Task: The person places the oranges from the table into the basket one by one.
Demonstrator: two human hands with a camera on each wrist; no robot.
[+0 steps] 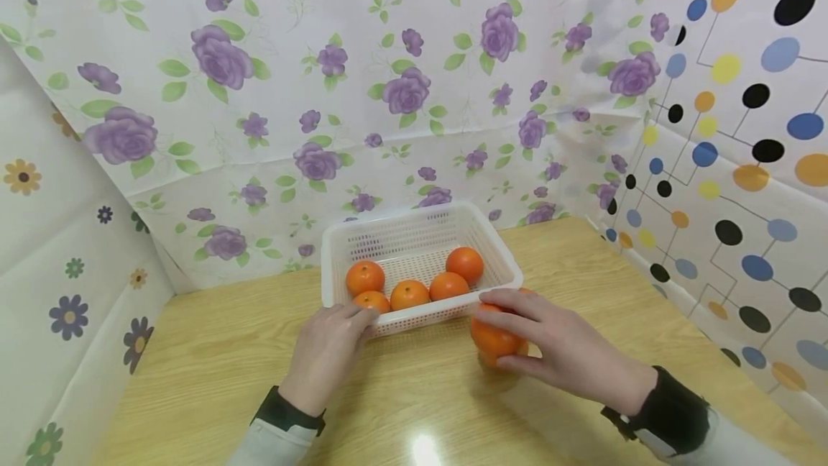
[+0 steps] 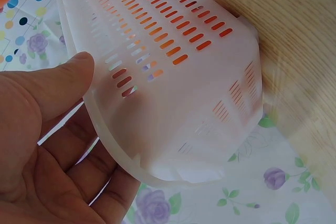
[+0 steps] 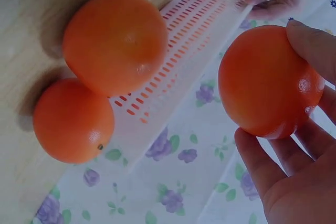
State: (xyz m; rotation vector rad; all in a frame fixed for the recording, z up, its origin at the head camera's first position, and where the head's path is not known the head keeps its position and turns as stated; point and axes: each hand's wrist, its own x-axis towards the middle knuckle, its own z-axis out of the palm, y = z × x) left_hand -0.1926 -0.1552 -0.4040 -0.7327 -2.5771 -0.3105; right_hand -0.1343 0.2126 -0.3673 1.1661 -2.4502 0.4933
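A white slotted plastic basket (image 1: 420, 318) stands on the table with several oranges (image 1: 410, 295) inside. My left hand (image 1: 331, 352) grips its near left corner. In the left wrist view the thumb (image 2: 71, 80) presses the basket's rim while the fingers curl behind it. Just right of the basket's near side, my right hand (image 1: 569, 342) holds an orange (image 3: 265, 82) between thumb and fingers, above the table. Two more oranges lie on the table beside the basket, a nearer-looking one (image 3: 115, 43) and a smaller-looking one (image 3: 73, 121); the right hand mostly hides them in the head view.
The wooden table (image 1: 226, 351) extends on both sides of the basket. A sheet with purple flowers (image 1: 407, 92) hangs behind it. On the right is a dotted sheet (image 1: 731, 229), and on the left a sheet with small flowers (image 1: 69, 315).
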